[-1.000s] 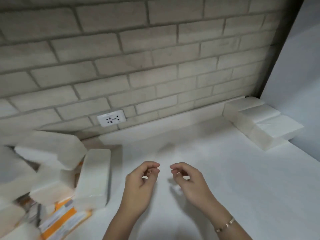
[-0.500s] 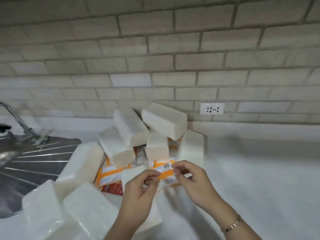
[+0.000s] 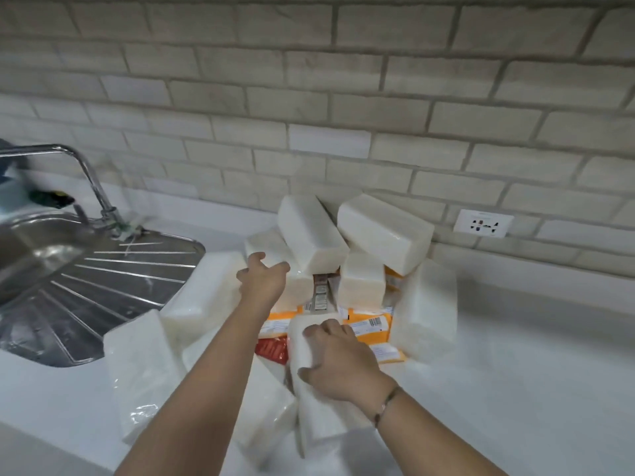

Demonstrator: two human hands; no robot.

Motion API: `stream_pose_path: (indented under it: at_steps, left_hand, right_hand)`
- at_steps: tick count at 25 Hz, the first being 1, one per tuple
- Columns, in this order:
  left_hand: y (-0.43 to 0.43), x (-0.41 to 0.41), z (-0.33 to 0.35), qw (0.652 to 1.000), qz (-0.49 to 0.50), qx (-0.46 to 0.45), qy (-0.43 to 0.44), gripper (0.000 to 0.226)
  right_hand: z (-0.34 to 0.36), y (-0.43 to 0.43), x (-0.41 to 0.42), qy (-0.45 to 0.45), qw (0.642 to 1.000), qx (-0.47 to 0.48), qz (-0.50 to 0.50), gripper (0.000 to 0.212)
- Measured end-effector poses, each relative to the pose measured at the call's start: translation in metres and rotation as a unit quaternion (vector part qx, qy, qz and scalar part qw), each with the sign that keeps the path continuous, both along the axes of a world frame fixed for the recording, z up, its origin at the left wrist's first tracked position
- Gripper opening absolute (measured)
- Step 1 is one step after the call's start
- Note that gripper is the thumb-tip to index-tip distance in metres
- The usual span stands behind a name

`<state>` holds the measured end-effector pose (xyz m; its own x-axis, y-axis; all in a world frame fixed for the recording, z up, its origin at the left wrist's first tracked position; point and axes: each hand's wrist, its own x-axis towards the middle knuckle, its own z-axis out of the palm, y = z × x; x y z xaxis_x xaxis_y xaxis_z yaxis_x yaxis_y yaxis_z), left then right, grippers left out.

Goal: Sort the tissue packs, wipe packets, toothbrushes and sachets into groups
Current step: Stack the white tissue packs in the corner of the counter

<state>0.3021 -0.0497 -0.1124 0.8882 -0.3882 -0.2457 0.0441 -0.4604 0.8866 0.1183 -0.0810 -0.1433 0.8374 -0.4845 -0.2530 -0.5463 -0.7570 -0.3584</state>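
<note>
A heap of white tissue packs (image 3: 385,231) lies on the white counter against the brick wall. Orange wipe packets (image 3: 369,326), a red sachet (image 3: 273,350) and a strip of small brown sachets (image 3: 320,297) show underneath the packs. My left hand (image 3: 264,281) reaches into the heap with fingers apart, resting against a tissue pack (image 3: 299,292) near the middle. My right hand (image 3: 338,360) grips the top of a nearer tissue pack (image 3: 319,427), fingers over its end and thumb on its side. No toothbrush is visible.
A steel sink with a ribbed drainboard (image 3: 79,290) and a tap (image 3: 86,173) sit to the left, close to the heap. A wall socket (image 3: 482,223) is behind on the right. Bare counter (image 3: 536,372) stretches to the right.
The view has swung left from the counter's right end to the heap. Both hands, held empty in front before, have moved onto the packs; the right hand has taken hold of one.
</note>
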Motion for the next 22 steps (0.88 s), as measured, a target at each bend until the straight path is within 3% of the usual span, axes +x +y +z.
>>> stream_pose_path:
  at_steps: [4,9,12,15,18,22]
  left_hand:
    - [-0.036,0.026,-0.009,0.991,-0.048,0.128,-0.016,0.091]
    - [-0.053,0.022,-0.037,0.965,-0.11,0.227,-0.074,0.115]
    - [-0.06,0.018,-0.044,0.964,-0.092,0.219,-0.121,0.115]
    - [-0.059,0.014,-0.053,0.963,-0.083,0.206,-0.154,0.101]
    - [-0.056,0.016,-0.052,0.964,-0.077,0.206,-0.152,0.095]
    - [-0.044,0.016,-0.048,0.96,-0.101,0.225,-0.132,0.103]
  right_hand:
    - [-0.014,0.001,-0.003,-0.027,0.999,-0.019,-0.017,0.059]
    - [-0.023,-0.01,-0.013,-0.04,0.997,0.045,-0.039,0.064]
    - [-0.028,-0.011,-0.015,-0.057,0.996,0.045,-0.047,0.063]
    - [-0.034,-0.009,-0.018,-0.064,0.996,0.042,-0.045,0.062]
    - [-0.035,-0.01,-0.019,-0.068,0.996,0.045,-0.045,0.063]
    - [-0.038,-0.01,-0.019,-0.075,0.995,0.047,-0.046,0.063]
